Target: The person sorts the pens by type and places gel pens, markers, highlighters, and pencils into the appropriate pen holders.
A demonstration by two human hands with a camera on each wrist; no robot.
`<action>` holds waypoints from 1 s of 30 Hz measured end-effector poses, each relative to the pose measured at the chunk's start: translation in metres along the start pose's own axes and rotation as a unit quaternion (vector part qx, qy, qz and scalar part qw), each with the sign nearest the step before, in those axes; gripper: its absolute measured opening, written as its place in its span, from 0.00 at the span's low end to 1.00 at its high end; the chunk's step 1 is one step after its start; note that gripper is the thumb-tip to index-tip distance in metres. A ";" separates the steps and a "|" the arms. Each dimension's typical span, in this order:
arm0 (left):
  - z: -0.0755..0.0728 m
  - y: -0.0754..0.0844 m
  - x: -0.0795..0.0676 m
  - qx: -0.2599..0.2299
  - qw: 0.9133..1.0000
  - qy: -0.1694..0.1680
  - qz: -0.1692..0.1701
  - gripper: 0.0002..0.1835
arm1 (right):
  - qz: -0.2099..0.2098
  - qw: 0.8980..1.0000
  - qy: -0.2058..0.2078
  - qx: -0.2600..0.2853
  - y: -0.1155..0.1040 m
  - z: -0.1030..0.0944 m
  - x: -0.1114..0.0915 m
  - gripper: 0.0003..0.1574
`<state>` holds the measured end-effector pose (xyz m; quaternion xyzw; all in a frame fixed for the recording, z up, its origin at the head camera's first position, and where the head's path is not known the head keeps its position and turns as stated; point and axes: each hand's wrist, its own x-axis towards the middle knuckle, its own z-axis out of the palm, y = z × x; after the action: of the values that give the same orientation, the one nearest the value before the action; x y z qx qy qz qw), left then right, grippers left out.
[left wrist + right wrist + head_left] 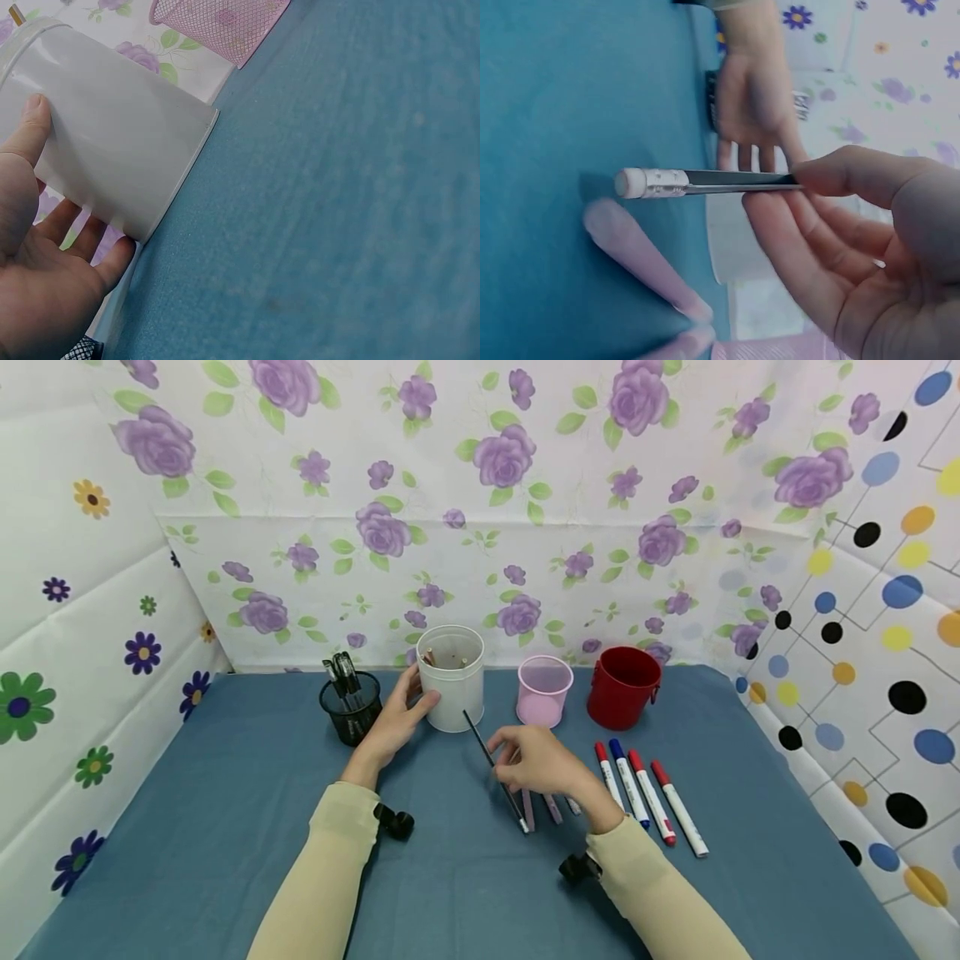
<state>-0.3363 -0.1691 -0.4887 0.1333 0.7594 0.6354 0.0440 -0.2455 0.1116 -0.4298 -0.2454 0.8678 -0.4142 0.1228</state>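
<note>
My right hand (542, 762) pinches a dark pencil (491, 762) between thumb and fingers, above the cloth. In the right wrist view the pencil's white eraser (634, 183) and metal band point away from the hand. My left hand (393, 720) holds the side of a white cup (459, 697), thumb on its near wall and the other fingers around its left side, as the left wrist view shows too. The cup stands upright with a few pencils (429, 657) inside. Below the right hand lie several light purple pens (552, 810), partly hidden by it.
Left of the white cup stands a black mesh holder (351, 727) with black pens. To its right are a pink mesh cup (543, 702) and a red cup (621, 697). Several red and blue markers (652, 797) lie at the right on the blue cloth (450, 893).
</note>
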 end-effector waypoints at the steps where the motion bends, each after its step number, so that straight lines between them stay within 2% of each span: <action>1: 0.000 0.000 0.000 -0.001 1.000 -0.001 0.000 0.42 | -0.007 1.000 0.003 0.009 0.001 -0.003 0.000 0.16; 6: 0.000 0.001 0.000 -0.006 1.000 -0.002 -0.002 0.41 | -0.036 0.997 0.039 0.050 0.006 -0.018 0.000 0.16; 10: 0.000 0.003 0.001 -0.014 1.000 -0.008 -0.010 0.41 | -0.039 0.993 0.078 0.073 0.009 -0.027 -0.001 0.18; 14: 0.000 0.004 0.002 -0.017 1.000 -0.013 -0.020 0.41 | -0.034 0.990 0.122 0.068 0.009 -0.031 -0.003 0.19; 19: 0.000 0.003 0.003 -0.013 1.000 -0.010 -0.009 0.41 | -0.050 0.982 0.174 0.052 0.008 -0.034 -0.004 0.17; 30: -0.002 -0.002 0.000 -0.018 1.000 -0.006 0.004 0.42 | -0.072 0.971 0.219 0.067 0.002 -0.040 -0.003 0.16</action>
<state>-0.3367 -0.1714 -0.4900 0.1396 0.7471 0.6481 0.0481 -0.2604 0.1410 -0.4064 -0.2017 0.8241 -0.5225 -0.0843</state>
